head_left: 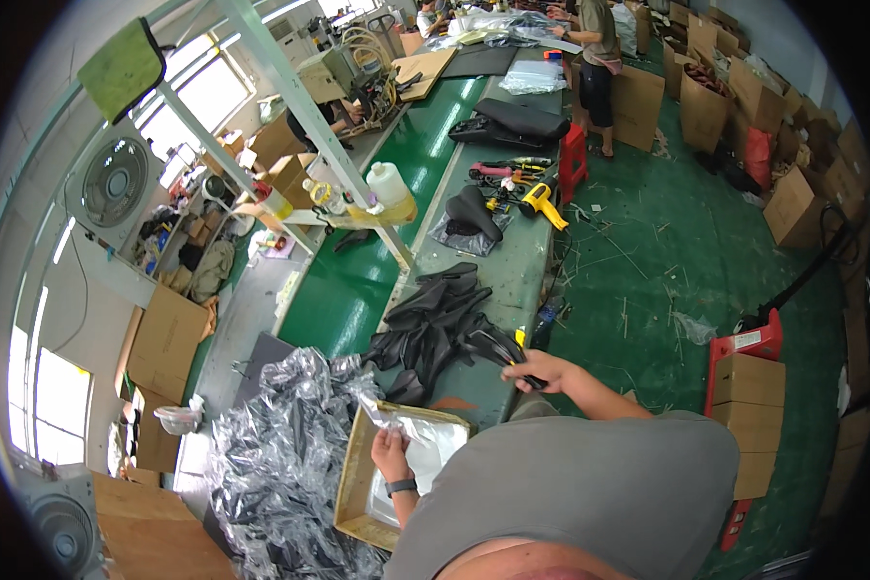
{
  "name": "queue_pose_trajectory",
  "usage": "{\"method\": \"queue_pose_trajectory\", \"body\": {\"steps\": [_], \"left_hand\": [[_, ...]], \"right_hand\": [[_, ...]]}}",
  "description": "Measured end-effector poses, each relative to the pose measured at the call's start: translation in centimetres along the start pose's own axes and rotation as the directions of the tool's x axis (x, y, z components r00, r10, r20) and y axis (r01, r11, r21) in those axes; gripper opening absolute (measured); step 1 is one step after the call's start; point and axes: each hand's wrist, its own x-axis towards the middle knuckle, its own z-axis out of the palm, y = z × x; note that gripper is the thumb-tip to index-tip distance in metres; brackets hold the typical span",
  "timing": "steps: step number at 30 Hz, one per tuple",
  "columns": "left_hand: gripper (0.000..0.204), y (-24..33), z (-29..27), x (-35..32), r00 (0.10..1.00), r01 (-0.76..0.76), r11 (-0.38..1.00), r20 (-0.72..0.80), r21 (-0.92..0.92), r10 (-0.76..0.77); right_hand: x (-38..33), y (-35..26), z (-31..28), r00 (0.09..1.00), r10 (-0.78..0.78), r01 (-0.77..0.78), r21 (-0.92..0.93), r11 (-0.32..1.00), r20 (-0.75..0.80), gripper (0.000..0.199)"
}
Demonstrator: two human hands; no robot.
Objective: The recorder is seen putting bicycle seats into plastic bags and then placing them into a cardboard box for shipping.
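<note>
black part (pixel 493 345), right hand (pixel 541 370) clasping, left hand (pixel 391 452) pinching plastic (pixel 384 419)

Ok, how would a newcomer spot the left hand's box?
Find the heap of plastic-wrapped parts at lower left. Along its right edge, under the left hand, is the open tan box. Unlike the heap, it has walls around white plastic.

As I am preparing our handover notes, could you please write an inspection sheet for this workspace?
Surface: long grey-green workbench, partly covered.
Job's things: loose pile of elongated black pieces; beige rectangular box with white plastic inside.
Clutter: yellow pistol-shaped tool on the bench; clear plastic scrap on the green floor.
Hands: left hand pinches thin translucent film; right hand grips a slender black piece.
Cables: thin dark cord below the white square-framed fan.
Surroundings: red plastic stool; red pallet jack with brown cardboard boxes.
</note>
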Motion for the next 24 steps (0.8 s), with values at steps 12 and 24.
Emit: {"method": "queue_pose_trajectory", "body": {"steps": [12, 24], "left_hand": [[0.017, 2.0, 10.2, -4.9, 0.984, -0.009, 0.999, 0.177, 0.032, 0.003], [0.014, 3.7, 5.3, -5.1, 0.965, 0.257, 0.719, 0.213, -0.646, -0.154]], "right_hand": [[1.6, 0.8, 11.3, 0.927, 0.159, -0.204, 0.103, 0.973, 0.340, 0.041], [3.6, 2.1, 10.9, 0.982, 0.128, -0.183, 0.539, 0.822, 0.138, 0.025]]}}
